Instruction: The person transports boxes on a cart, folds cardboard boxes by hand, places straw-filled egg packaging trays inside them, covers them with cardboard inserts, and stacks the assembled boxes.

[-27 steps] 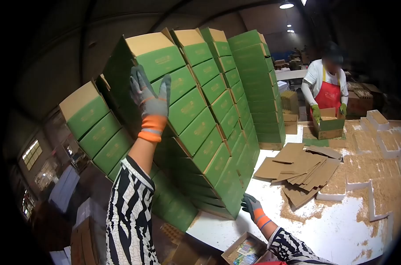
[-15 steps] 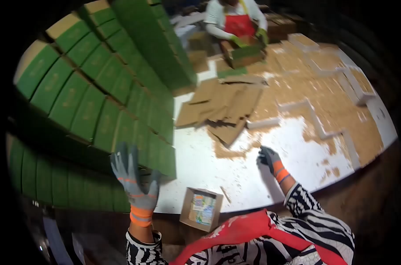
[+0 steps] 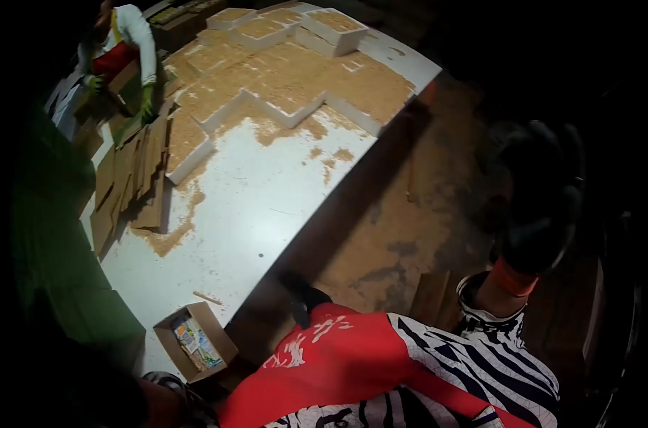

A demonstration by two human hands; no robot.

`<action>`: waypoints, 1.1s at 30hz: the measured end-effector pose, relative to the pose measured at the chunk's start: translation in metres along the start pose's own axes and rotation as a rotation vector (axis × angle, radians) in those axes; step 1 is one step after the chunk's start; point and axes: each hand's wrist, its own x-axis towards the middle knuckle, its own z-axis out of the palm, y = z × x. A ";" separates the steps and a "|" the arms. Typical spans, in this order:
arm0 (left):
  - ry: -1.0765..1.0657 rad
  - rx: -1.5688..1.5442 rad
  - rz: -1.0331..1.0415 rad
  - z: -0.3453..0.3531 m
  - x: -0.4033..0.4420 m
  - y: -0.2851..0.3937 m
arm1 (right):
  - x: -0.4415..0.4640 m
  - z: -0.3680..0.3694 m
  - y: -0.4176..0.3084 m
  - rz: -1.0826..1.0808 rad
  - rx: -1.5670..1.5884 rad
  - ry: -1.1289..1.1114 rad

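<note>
My right hand (image 3: 541,196), in a dark glove with an orange cuff, is raised past the table's right edge, over the floor. Its fingers look stretched out, and I see nothing held in it. At the lower left, deep shadow hides my left hand; only the wrist (image 3: 165,405) and sleeve show. Near that wrist, at the table's near edge, stands an open cardboard box (image 3: 224,344) with colourful printed packets (image 3: 197,344) inside. A thin strip (image 3: 207,297) lies just beyond the box on the white table (image 3: 231,214).
Tan crumbly material fills areas bordered by white strips (image 3: 306,112) farther along the table. Flattened cardboard (image 3: 135,178) lies at the left, beside shadowed green boxes (image 3: 88,314). A co-worker in green gloves (image 3: 148,103) handles a box at the far left. Brown floor (image 3: 402,214) lies right.
The view has swung right. My right hand has moved from above the white table to beyond its right edge. My left hand, spread beside the green boxes before, is now lost in shadow.
</note>
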 end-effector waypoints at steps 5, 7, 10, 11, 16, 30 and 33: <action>0.002 -0.400 0.147 0.066 0.062 0.076 | -0.008 -0.043 -0.157 -0.163 -0.474 -0.055; -0.004 -0.539 0.223 0.090 0.088 0.122 | -0.026 -0.074 -0.189 -0.177 -0.574 -0.063; -0.050 -0.718 0.267 0.135 0.120 0.179 | -0.042 -0.113 -0.215 -0.177 -0.676 -0.065; -0.071 -0.776 0.276 0.151 0.128 0.199 | -0.048 -0.125 -0.221 -0.170 -0.713 -0.059; -0.212 -1.001 0.277 0.232 0.159 0.290 | -0.065 -0.189 -0.237 -0.121 -0.848 -0.046; -0.485 -1.147 0.060 0.412 0.190 0.416 | -0.080 -0.357 -0.175 -0.016 -0.941 -0.020; -0.512 -1.134 -0.002 0.460 0.206 0.418 | -0.071 -0.387 -0.144 -0.018 -0.954 -0.014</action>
